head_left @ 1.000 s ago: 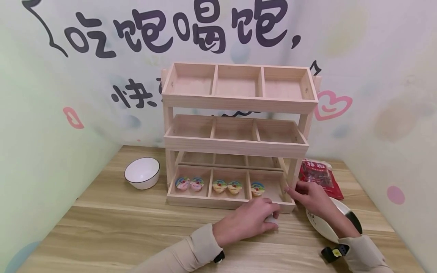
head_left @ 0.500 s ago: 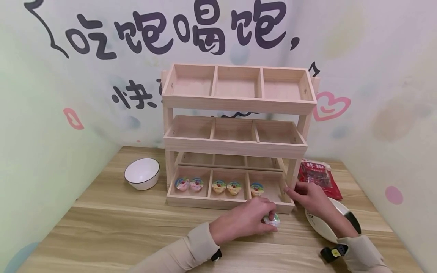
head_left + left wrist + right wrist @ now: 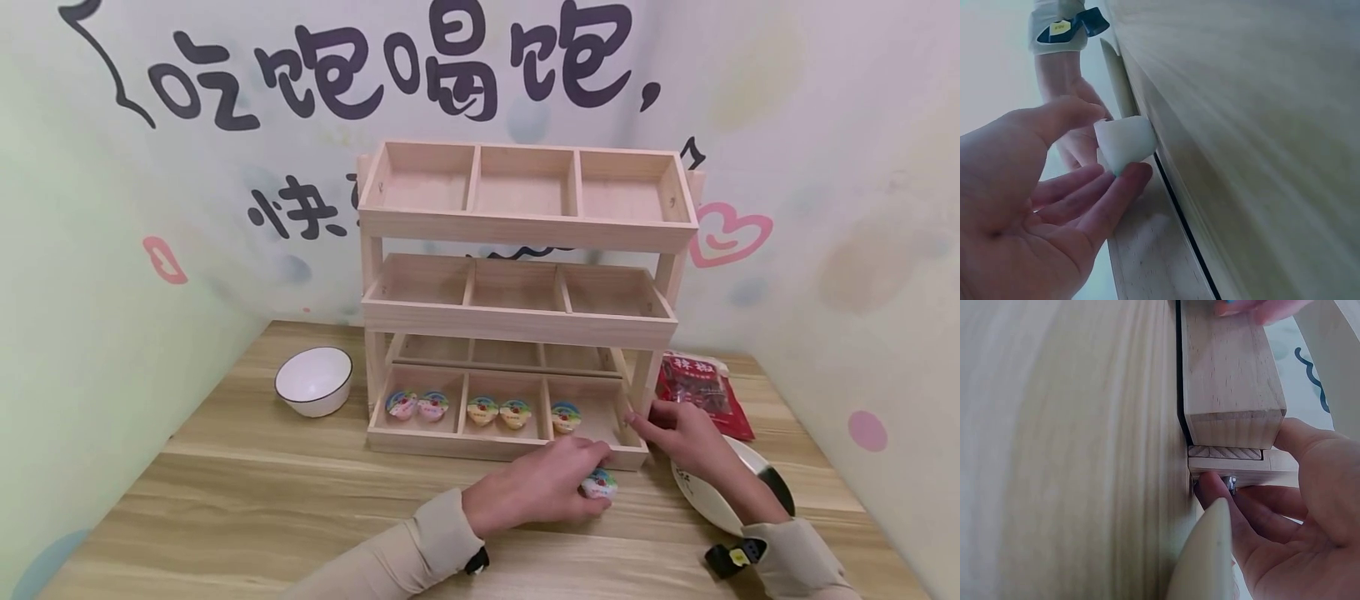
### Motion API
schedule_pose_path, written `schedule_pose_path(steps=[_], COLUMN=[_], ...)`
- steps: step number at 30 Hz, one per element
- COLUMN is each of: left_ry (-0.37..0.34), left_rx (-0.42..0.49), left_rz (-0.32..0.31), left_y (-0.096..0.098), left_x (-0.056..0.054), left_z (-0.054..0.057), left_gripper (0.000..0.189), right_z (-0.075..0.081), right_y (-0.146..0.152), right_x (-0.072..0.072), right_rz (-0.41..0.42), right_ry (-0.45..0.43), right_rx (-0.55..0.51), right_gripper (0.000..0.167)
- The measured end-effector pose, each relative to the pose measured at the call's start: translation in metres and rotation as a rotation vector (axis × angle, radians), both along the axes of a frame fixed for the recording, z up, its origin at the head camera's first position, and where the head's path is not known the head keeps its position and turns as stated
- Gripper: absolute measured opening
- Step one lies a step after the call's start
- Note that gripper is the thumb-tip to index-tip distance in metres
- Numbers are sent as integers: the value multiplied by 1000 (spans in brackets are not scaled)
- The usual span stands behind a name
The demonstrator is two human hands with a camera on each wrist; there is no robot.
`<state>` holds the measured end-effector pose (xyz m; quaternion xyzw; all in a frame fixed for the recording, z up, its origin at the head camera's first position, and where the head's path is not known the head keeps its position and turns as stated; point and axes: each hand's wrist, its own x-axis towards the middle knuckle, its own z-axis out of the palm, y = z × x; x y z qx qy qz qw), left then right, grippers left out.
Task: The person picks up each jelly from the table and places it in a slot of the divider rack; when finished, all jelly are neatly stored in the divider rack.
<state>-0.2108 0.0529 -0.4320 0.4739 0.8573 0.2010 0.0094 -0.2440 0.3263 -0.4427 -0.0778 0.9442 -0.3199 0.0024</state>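
My left hand [image 3: 536, 492] is in front of the wooden rack's lowest tray, with thumb and fingers around a small jelly cup [image 3: 600, 484]. In the left wrist view the cup [image 3: 1127, 144] looks white and tapered, its base at the tabletop. My right hand [image 3: 693, 442] grips the rack [image 3: 517, 321] at its lower right corner; in the right wrist view, fingertips touch the wooden post [image 3: 1254, 472] beside a metal bolt [image 3: 1230, 483]. Several jelly cups sit in the lowest tray: two left, two in the middle, and one cup [image 3: 566, 417] in the right compartment.
A white bowl [image 3: 313, 382] stands left of the rack. Right of it lie a red bag of dried chillies [image 3: 701, 387] and a plate [image 3: 701, 500], partly under my right forearm. Behind is a wall with large lettering.
The jelly cup at my left fingers has turned so its colourful lid shows more, and the fingers have shifted slightly around it. My right hand keeps its place on the rack.
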Motion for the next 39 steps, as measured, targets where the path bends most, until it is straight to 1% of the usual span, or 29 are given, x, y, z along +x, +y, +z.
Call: schedule_pose_path(steps=[3,5,7,10,13,15,18,20,22,26,29,32,39], left_ry=[20,32,48,38,-14,-66,-102,-109,-105,-130,-144,-144,-135], left_rx=[15,43,78,130,185,223,253,251,239,222,206,180,104], left_rz=[-6,-13,-23,-25,-7,16,49,60,60,57,71,88,107], left_y=[2,3,3,4,4,5,6,6,7,8,9,13,19], left_x=[0,-1,-2,-8,-17,-24,-36,-44,-51,-61,-65,-68,-71], left_z=[2,4,8,18,27,32,34,33,29,21,17,14,8], left_gripper=[42,41,41,41,41,39,36,34,32,32,31,28,30], right_z=[0,0,-1,-1,-2,-2,-3,-2,-2,-2,-1,-1,-3], right_y=[1,2,2,3,3,3,3,3,3,4,4,4,4], right_x=[0,0,0,0,-1,-1,-1,-1,-1,-1,-2,-2,-2], right_rz=[-3,-1,3,11,14,14,12,12,14,21,23,24,31], right_ry=[0,0,-1,2,7,4,-2,-2,10,28,27,24,26], right_rx=[-2,-6,-10,-15,-15,-17,-22,-25,-27,-25,-24,-25,-37], right_gripper=[58,57,56,54,53,52,51,51,51,51,52,53,51])
